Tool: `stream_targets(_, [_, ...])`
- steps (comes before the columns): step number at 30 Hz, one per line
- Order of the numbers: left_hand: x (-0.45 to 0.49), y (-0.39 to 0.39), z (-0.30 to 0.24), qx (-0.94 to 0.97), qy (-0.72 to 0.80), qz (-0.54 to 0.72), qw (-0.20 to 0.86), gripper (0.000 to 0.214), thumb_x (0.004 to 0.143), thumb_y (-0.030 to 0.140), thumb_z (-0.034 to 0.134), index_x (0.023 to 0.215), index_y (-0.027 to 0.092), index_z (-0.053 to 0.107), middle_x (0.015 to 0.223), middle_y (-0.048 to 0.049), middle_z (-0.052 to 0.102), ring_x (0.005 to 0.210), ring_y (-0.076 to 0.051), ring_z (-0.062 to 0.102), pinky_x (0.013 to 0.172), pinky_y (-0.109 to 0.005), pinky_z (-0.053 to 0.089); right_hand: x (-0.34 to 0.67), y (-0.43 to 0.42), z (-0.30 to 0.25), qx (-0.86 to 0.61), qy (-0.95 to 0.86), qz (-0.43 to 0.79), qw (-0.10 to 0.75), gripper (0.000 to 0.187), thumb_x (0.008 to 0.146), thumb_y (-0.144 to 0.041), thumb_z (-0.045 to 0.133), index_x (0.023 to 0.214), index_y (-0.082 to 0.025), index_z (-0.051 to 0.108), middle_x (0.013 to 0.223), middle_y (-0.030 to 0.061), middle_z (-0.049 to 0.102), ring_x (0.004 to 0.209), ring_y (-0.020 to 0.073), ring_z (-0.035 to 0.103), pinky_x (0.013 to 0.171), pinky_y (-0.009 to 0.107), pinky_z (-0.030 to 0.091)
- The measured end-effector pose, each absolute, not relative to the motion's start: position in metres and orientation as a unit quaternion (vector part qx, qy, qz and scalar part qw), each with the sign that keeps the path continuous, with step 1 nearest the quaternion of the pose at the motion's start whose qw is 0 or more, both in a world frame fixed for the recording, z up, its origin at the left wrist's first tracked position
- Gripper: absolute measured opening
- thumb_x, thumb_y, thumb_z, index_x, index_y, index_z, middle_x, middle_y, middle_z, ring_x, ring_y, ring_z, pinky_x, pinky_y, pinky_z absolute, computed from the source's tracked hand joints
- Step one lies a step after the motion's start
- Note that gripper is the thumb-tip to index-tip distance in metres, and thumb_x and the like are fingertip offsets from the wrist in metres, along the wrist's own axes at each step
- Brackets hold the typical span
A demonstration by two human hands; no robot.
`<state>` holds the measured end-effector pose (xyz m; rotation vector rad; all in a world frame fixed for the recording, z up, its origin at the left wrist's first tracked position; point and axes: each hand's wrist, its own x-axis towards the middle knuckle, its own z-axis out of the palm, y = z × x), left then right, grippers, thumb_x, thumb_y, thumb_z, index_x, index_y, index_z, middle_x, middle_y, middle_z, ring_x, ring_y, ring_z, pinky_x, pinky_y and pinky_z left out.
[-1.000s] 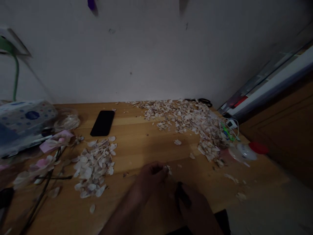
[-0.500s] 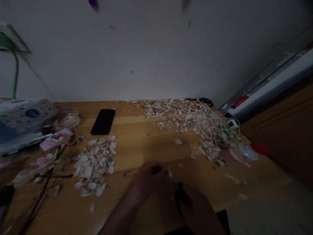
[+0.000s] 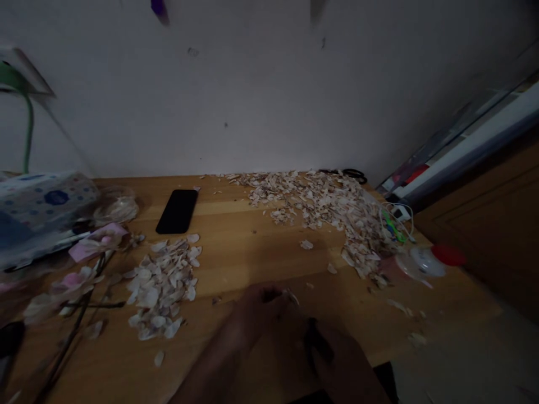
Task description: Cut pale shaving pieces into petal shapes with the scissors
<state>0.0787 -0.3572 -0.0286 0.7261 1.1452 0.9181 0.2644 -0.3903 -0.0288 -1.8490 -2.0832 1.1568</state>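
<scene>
My left hand (image 3: 261, 311) is closed near the table's front, finger and thumb pinching a thin pale petal-like flake (image 3: 291, 296). Just right of it, my right hand (image 3: 337, 359) is wrapped round a black-handled tool (image 3: 316, 341) that looks like scissors; its blades are lost in the dark. The two hands are close together, left fingertips facing the tool. Left of my left hand lies a pile of larger pale flakes (image 3: 162, 289). A wider heap of narrow pale scraps (image 3: 324, 196) spreads along the table's back and right side.
A black phone (image 3: 177, 211) lies behind the left pile. Artificial flowers on a dark stem (image 3: 84, 303) and a dotted tissue pack (image 3: 46, 196) occupy the left. At right stand a red-capped bottle (image 3: 429, 261) and a white cable (image 3: 410, 221). The wall (image 3: 252, 101) closes the back.
Both hands stay almost in place. The flake at my left fingertips shows a little more towards the tool, and my right hand has shifted very slightly right and down.
</scene>
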Motion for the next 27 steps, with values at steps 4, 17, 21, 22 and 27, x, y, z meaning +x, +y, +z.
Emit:
stream_targets(4, [0.076,-0.358,-0.027,0.377,0.513,0.39,0.665,0.021,0.07,0.036,0.065,0.072,0.015,0.068,0.065,0.0003,0.06,0.057,-0.01,0.048,0.054,-0.022,0.034,0.264,-0.389,-0.02,-0.602,-0.691,0.396,0.053,0.025,0.082,-0.026,0.039,0.088,-0.022,0.063,0.089,0.0064,0.07,0.081,0.0211,0.064,0.074,0.031,0.047])
stream_targets(17, [0.079,-0.355,-0.033,0.349,0.499,0.426,0.669,0.02,0.068,0.034,0.069,0.069,0.015,0.063,0.062,0.0012,0.058,0.057,-0.01,0.048,0.055,-0.022,0.035,0.264,-0.389,-0.019,-0.598,-0.685,0.408,0.075,0.027,0.077,-0.024,0.039,0.089,-0.021,0.063,0.092,0.0082,0.07,0.084,0.0211,0.065,0.076,0.031,0.048])
stream_targets(21, [0.079,-0.357,-0.026,0.37,0.505,0.425,0.654,0.015,0.069,0.029,0.068,0.07,0.015,0.064,0.063,0.0003,0.061,0.059,-0.011,0.051,0.057,-0.022,0.037,0.263,-0.389,-0.018,-0.606,-0.677,0.414,0.055,0.028,0.08,-0.028,0.039,0.093,-0.02,0.063,0.092,0.0088,0.07,0.082,0.0219,0.065,0.074,0.032,0.048])
stream_targets(22, [0.079,-0.357,-0.025,0.368,0.511,0.424,0.651,0.014,0.068,0.027,0.068,0.069,0.015,0.064,0.063,0.0003,0.061,0.059,-0.011,0.051,0.057,-0.022,0.037,0.263,-0.389,-0.018,-0.607,-0.678,0.411,0.053,0.029,0.08,-0.028,0.039,0.093,-0.02,0.063,0.093,0.0087,0.07,0.082,0.022,0.065,0.074,0.032,0.048])
stream_targets(27, [0.079,-0.354,-0.024,0.321,0.506,0.443,0.666,0.015,0.064,0.026,0.071,0.067,0.015,0.062,0.062,0.0001,0.062,0.058,-0.011,0.053,0.057,-0.023,0.039,0.263,-0.389,-0.019,-0.601,-0.684,0.41,0.055,0.028,0.078,-0.023,0.038,0.09,-0.02,0.063,0.091,0.0079,0.07,0.084,0.0216,0.065,0.076,0.031,0.047])
